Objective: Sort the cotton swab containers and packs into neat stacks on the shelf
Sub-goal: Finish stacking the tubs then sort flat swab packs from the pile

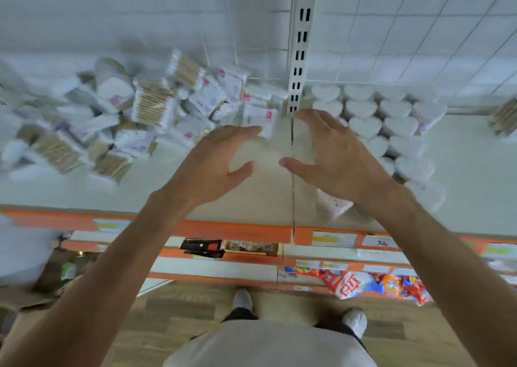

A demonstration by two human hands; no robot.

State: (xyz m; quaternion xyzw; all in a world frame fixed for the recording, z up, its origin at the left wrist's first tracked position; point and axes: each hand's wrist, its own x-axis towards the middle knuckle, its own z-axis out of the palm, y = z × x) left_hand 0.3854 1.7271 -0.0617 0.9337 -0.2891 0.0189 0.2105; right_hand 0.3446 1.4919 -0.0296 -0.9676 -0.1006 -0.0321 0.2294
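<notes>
Plainly, the head view, the only one, shows the sorting barely begun. A loose pile of cotton swab packs [134,114] sprawls across the far left of the shelf [251,198], packs tilted and overlapping at every angle. On the far right, past the slotted upright [300,44], heart-shaped containers [375,120] stand in close rows, already fairly orderly. One more pack [335,208] lies alone near the front edge, partly hidden under the right wrist.

The risk I judge greatest lies in the pile: it leans on itself, so pulling a pack from its near edge could let others slide toward the orange shelf lip [237,231] and drop to the floor. A careless sweep to the right could likewise knock the standing hearts out of their rows. Motion blur softens the whole pile, so which pack is loose cannot be told.

Both arms reach forward over the bare middle of the shelf. The left hand [221,159] is spread wide, fingers extended toward the nearest packs, holding nothing. The right hand [330,154] mirrors it, fingers slightly arched, thumb inward, also empty. The palms face each other with a gap between.
</notes>
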